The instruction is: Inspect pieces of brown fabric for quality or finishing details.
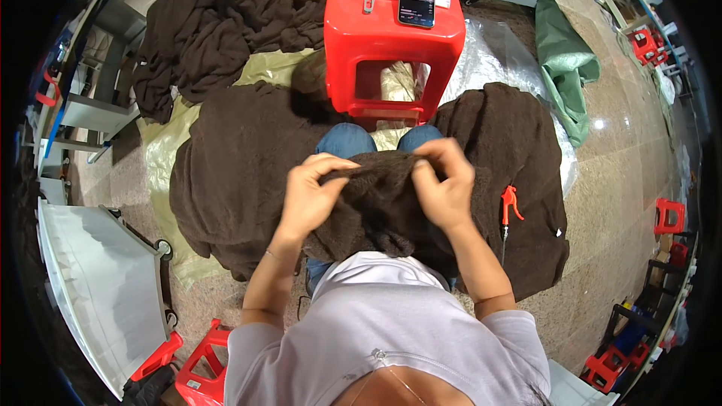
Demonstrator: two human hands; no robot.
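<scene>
Dark brown fleecy fabric [376,207] lies across my lap and hangs down to both sides. My left hand [312,188] pinches an edge of it between thumb and fingers, just in front of my knees. My right hand [445,184] grips the same edge a little way to the right, slightly blurred. Between the two hands the edge is drawn up and fairly taut, with loose folds below. To the right of my right hand, a red-orange air blow gun [511,204] rests on the fabric.
Ahead stands a red plastic stool [395,34] bearing a phone [417,0] and small thread snips [369,0]. More brown fabric [226,22] is heaped at the far left on yellowish plastic sheeting [162,158]. A green sack [564,60] lies far right; a white wheeled panel [105,278] stands left.
</scene>
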